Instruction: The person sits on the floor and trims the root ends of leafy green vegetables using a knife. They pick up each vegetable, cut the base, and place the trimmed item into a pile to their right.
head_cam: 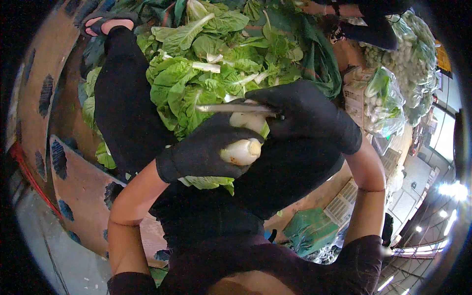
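Note:
My left hand (206,147), in a black glove, is closed around a leafy vegetable (241,152) with a white base. Its cut stem end points right and bears a brown spot; green leaf shows below the hand. In my black-gloved right hand (302,114) is a knife (236,108), its blade pointing left just above the left hand. A second pale vegetable base (249,121) lies between the hands under the blade; which hand bears it I cannot tell. Loose green leaves (180,81) are heaped beyond my hands.
Green cloth (320,55) lies under and beside the leaves. At the right stand a plastic crate (354,88) and clear bags of vegetables (385,107). Another person's leg (376,35) is at the upper right. Worn boards (81,188) lie left; a green sack (313,228) sits lower right.

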`<control>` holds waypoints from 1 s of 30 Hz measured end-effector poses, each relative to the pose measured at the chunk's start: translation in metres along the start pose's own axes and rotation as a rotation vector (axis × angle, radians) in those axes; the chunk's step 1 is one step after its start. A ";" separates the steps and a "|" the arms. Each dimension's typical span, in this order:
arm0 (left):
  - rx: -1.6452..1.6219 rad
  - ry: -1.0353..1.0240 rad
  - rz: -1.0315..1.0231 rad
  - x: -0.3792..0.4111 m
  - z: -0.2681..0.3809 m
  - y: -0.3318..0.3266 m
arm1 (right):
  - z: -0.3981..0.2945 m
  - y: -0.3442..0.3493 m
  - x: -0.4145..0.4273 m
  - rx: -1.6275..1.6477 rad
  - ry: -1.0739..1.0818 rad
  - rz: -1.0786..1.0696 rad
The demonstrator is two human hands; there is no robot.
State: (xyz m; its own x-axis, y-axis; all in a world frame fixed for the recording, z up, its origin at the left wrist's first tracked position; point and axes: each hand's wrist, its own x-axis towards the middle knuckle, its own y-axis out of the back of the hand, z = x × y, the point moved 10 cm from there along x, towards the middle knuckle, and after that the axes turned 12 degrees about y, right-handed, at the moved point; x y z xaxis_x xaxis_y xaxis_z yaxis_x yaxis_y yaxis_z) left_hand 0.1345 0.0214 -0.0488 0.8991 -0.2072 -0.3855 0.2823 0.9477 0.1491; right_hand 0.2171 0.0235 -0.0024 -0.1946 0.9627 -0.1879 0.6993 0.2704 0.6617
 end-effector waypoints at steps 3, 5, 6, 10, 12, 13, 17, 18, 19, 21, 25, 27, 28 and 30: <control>-0.174 0.132 -0.101 -0.007 -0.013 -0.011 | -0.001 -0.007 0.000 -0.209 0.066 -0.018; -0.170 0.163 -0.116 -0.012 -0.016 -0.010 | -0.002 -0.006 0.005 -0.318 0.067 -0.032; -0.088 0.110 -0.058 -0.014 -0.004 0.002 | 0.000 0.007 0.002 -0.360 0.058 0.107; 0.007 -0.013 0.063 -0.024 0.003 0.020 | 0.006 0.020 -0.027 -0.413 0.002 0.330; -0.079 -0.101 -0.061 -0.026 0.013 0.019 | 0.004 -0.002 -0.032 -0.401 -0.073 0.225; -0.126 -0.140 -0.123 -0.026 0.021 0.021 | 0.000 -0.004 -0.033 -0.402 -0.077 0.209; -0.100 -0.063 0.168 -0.031 0.007 0.021 | -0.008 -0.005 -0.033 -0.418 -0.064 0.166; -0.094 -0.053 0.182 -0.032 0.006 0.022 | -0.008 -0.009 -0.029 -0.416 -0.051 0.144; -0.080 -0.044 0.180 -0.032 0.005 0.021 | -0.009 -0.014 -0.027 -0.413 -0.038 0.122; -0.051 -0.034 0.168 -0.032 0.002 0.018 | -0.003 -0.022 -0.026 -0.416 -0.107 0.074; -0.011 -0.009 0.156 -0.034 -0.004 0.014 | 0.005 -0.033 -0.027 -0.384 -0.182 0.046; 0.013 0.017 0.145 -0.036 -0.008 0.010 | 0.009 -0.034 -0.024 -0.400 -0.186 0.078; 0.017 0.001 0.141 -0.037 -0.005 0.008 | 0.013 -0.032 -0.025 -0.414 -0.197 0.093; 0.015 -0.079 0.143 -0.034 0.005 0.005 | 0.087 -0.035 -0.052 -0.404 -0.399 0.063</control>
State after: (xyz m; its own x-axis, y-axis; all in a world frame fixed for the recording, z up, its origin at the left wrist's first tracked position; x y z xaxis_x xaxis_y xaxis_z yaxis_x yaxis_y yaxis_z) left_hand 0.1073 0.0323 -0.0306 0.9539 -0.0894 -0.2864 0.1539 0.9652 0.2114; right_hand 0.2628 -0.0357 -0.0787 0.1687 0.9226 -0.3469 0.3677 0.2676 0.8906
